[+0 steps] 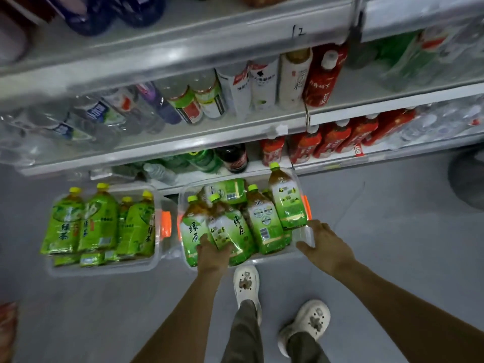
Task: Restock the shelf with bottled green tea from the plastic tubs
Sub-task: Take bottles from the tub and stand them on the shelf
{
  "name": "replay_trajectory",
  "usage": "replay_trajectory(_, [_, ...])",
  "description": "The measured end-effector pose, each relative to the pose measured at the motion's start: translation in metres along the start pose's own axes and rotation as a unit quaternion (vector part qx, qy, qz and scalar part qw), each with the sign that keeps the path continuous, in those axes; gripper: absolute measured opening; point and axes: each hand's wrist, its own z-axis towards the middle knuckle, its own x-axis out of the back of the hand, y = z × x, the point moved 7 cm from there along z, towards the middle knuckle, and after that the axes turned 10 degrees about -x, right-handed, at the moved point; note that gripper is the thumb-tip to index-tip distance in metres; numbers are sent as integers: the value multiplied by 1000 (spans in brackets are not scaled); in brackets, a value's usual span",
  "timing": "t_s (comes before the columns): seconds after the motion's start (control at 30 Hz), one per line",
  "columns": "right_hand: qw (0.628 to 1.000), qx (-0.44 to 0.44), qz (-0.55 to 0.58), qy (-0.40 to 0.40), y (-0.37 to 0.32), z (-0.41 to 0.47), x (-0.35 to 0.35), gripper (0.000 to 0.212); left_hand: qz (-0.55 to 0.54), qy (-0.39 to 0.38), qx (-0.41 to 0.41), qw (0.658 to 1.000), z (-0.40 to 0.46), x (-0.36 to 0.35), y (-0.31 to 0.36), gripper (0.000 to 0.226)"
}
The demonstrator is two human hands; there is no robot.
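Two clear plastic tubs are sitting on the grey floor in front of the drinks shelf [235,132]. The left tub [104,268] is holding green tea bottles [99,221] packed upright in rows. The right tub [303,247] is holding more green tea bottles leaning against one another. The left hand [212,254] is reaching into the near side of the right tub, its fingers curling around the base of one green tea bottle [227,231]. The right hand [326,246] is resting on the right tub's near right corner, fingers spread and mostly straight over the rim. On the lower shelf, red-labelled bottles [332,138] are standing to the right. White clogs [247,286] are showing below, near the tubs.
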Motion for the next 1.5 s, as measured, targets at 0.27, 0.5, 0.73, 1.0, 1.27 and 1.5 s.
replay_trajectory(0.27, [995, -57, 80, 19, -56, 40, -76, 79, 28, 28, 27, 999, 30, -17, 0, 99])
replay_trajectory(0.5, [984, -104, -43, 138, -68, 45, -98, 101, 100, 35, 37, 994, 29, -20, 0, 103])
replay_trajectory(0.73, [974, -148, -27, 168, -70, 49, -99, 90, 73, 53, 45, 995, 23, -27, 1, 100])
replay_trajectory(1.0, [982, -119, 52, 135, -67, 53, -102, 89, 17, 66, 39, 997, 27, -38, 7, 111])
replay_trajectory(1.27, [990, -99, 66, 72, -64, 43, -77, 82, 79, -12, 37, 996, 26, -18, 15, 101])
replay_trajectory(1.5, [968, -110, 222, -45, -46, -7, -39, 84, -49, -23, 23, 998, -22, 36, 22, 94])
